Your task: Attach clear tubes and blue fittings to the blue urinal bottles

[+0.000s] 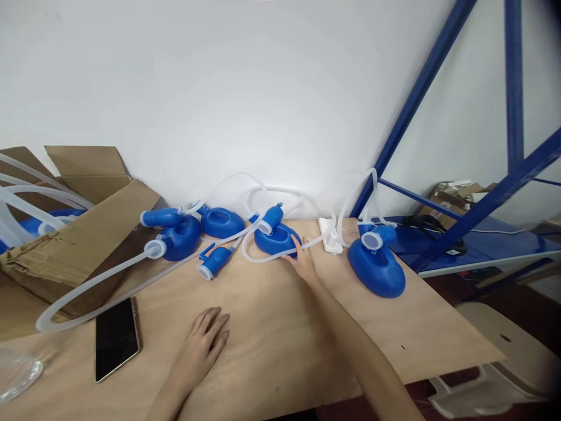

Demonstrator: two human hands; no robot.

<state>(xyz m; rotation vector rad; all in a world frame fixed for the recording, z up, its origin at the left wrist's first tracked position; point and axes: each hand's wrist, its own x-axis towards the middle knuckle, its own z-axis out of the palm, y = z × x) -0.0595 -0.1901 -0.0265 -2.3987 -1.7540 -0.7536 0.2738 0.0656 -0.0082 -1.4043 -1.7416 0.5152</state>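
Note:
My right hand (303, 266) reaches to the back of the table. Its fingers and thumb are around the right end of a blue plastic urinal bottle (272, 245), where a clear white tube (263, 259) also passes. A blue funnel-shaped cup (272, 218) with a white rim lies on top of that bottle. My left hand (202, 342) rests palm down on the table, fingers loosely stretched, holding nothing. Ahead of it lies another blue cup (214, 262) with a tube. Two more blue bottles (183, 238) stand back left, and one (377, 270) stands right.
An open cardboard box (87, 240) with tubes and blue parts stands left. A phone (116, 339) lies before it, near a clear plastic item (20, 374). A white power strip (331, 236) sits by the wall. Right are a blue metal rack (414, 93) and a pale stool (508, 345).

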